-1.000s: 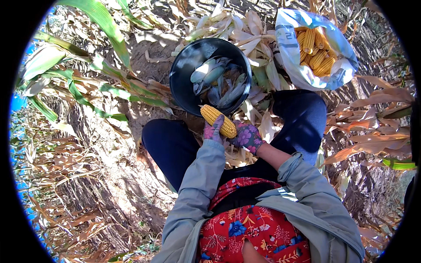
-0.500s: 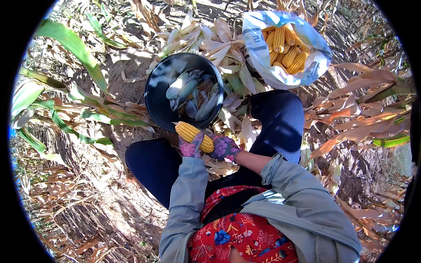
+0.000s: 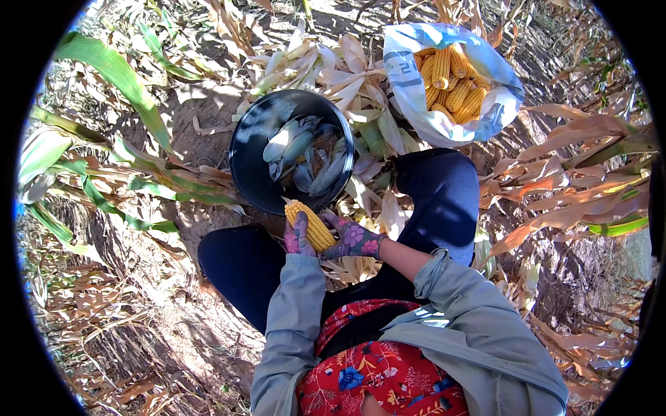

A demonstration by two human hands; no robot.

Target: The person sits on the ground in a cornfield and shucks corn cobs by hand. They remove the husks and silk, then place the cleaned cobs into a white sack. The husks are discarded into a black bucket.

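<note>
A yellow corn ear (image 3: 313,227) is held between the gloved left hand (image 3: 297,239) and the gloved right hand (image 3: 350,238), both curled against it, beside a black bucket's (image 3: 248,163) near rim.

Both hands (image 3: 350,239) wear grey, pink-flowered gloves (image 3: 296,239). A grey-green jacket (image 3: 472,326) opens over a red floral top (image 3: 409,367). Trousers (image 3: 437,197) are navy.

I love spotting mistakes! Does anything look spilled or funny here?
Nothing looks broken. Pale husks lie in a messy jumble on the ground beside the black bucket; the held yellow cob looks fine, and other cobs sit inside the white bag.
</note>
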